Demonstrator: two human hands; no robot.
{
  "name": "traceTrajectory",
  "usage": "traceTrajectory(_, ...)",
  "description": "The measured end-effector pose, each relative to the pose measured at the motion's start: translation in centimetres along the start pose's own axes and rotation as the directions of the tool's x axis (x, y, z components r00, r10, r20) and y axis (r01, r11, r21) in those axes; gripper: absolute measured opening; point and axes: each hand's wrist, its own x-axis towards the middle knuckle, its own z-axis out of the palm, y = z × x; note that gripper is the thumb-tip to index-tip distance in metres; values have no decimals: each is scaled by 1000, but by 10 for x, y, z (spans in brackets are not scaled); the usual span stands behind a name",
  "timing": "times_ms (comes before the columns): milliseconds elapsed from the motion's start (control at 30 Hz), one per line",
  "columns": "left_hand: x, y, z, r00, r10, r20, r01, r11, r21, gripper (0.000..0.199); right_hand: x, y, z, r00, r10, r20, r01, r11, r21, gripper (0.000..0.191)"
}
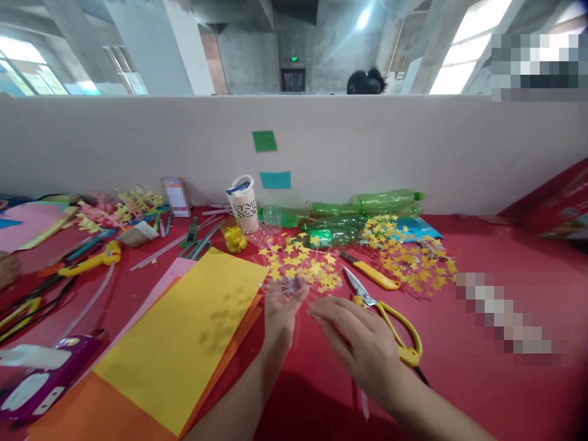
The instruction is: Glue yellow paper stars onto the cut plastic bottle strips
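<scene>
Head view: left grip (pixel 280 309) around star-tipped plastic piece (pixel 316 267), underside hidden; right grip (pixel 362 337), state unclear.

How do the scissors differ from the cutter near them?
The scissors look bigger than the cutter. The scissors have looped handles, while the cutter has one slim, straight body. From this view, the right hand partly covers the scissors; the cutter lies beyond it, uncovered. Both show yellow handles and lie on the red table.

Clear piece (pixel 292 285) in the left hand (pixel 279 309), its shape blurred
</scene>
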Motion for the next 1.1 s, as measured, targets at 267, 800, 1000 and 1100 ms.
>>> traceTrajectory(267, -2, -4, -1, 1000, -11, 7, 10, 1000, 26, 31, -2, 1, 3, 999, 29, -24, -28, 1000, 6, 19)
traceTrajectory(800, -5, 4, 7, 999, -40, -12, 40, 999, -6, 33, -4, 2, 1, 1000, -20, -13, 19, 998, -55, 27)
traceTrajectory(1000, -6, 3, 6, 999, -43, -15, 43, 999, 2, 34, -2, 1, 2, 999, -41, -27, 39, 996, -78, 25)
traceTrajectory(1100, -7, 4, 6, 1000, -27, 8, 28, 1000, -10, 32, -2, 1, 2, 998, -52, -38, 49, 996, -76, 26)
